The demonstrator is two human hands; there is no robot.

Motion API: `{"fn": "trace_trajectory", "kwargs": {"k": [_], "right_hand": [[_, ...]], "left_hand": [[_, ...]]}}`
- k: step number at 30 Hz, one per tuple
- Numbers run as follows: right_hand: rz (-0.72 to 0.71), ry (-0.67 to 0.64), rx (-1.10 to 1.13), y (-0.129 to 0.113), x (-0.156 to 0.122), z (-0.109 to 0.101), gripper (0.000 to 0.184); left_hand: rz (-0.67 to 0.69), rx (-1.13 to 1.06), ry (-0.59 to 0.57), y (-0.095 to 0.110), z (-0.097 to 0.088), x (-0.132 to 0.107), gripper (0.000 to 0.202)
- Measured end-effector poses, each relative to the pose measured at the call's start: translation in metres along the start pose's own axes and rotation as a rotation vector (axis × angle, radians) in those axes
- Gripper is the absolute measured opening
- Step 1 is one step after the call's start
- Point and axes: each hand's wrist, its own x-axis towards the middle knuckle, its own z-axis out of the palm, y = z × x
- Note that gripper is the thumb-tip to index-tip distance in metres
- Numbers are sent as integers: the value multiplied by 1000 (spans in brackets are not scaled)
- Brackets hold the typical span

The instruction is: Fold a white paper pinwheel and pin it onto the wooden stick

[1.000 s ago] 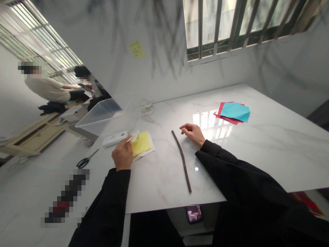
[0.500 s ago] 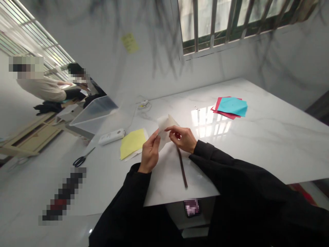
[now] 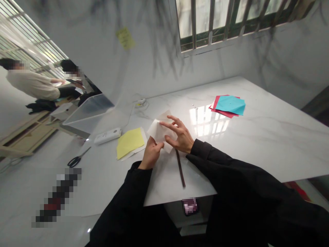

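My left hand [image 3: 152, 155] pinches the near corner of a thin white sheet of paper [image 3: 156, 129] held just above the white marble table [image 3: 257, 137]. My right hand [image 3: 178, 134] hovers at the sheet's right side with its fingers spread apart, touching or nearly touching the paper. A thin dark stick [image 3: 180, 168] lies on the table under and in front of my right hand. A yellow sheet [image 3: 130, 142] on white paper lies flat just left of my hands.
A white remote-like device [image 3: 107, 136], scissors [image 3: 77, 159] and a clear plastic bin [image 3: 88, 111] sit to the left. Red and teal sheets [image 3: 228, 105] lie at the far right. Two other people are far off on the left. The table's front edge runs near my arms.
My left hand lifted the white sheet off the yellow one and brought it to the middle. My right hand took hold of it, then opened its fingers. The view shifted slightly.
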Motion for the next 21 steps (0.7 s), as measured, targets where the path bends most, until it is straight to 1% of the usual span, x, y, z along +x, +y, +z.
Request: {"fn": "trace_trajectory", "kwargs": {"k": [2, 4, 7, 11, 13, 15, 16, 17, 18, 19, 20, 21], "right_hand": [[-6, 7, -18, 2, 0, 0, 60], [-4, -15, -3, 3, 1, 0, 66], [-24, -104, 61, 3, 0, 1, 79], [-69, -212, 124, 8, -2, 6, 95], [-78, -254, 142, 12, -3, 10, 101], [-70, -304, 153, 16, -5, 12, 104], [-61, -323, 153, 17, -5, 13, 104], [-51, -334, 145, 19, -6, 13, 103], [-40, -334, 132, 20, -6, 13, 101], [-31, -325, 114, 20, -5, 12, 98], [-22, -312, 95, 21, -5, 11, 96], [-12, -300, 77, 22, -4, 10, 93]], "left_hand": [[-66, -96, 16, -4, 1, 3, 49], [-121, -233, 18, -7, 2, 5, 47], [-148, -345, 23, -6, 8, 4, 44], [-170, -496, -24, 1, 17, 0, 44], [-160, -524, -40, 6, 16, -1, 43], [-124, -459, -6, 12, 5, 2, 47], [-73, -387, 52, 16, -6, 5, 50], [22, -280, 157, 21, -20, 8, 54], [163, -119, 325, 28, -37, 12, 57], [333, 113, 524, 35, -57, 15, 61], [490, 407, 713, 42, -78, 17, 66], [545, 519, 766, 50, -98, 19, 71]]}}
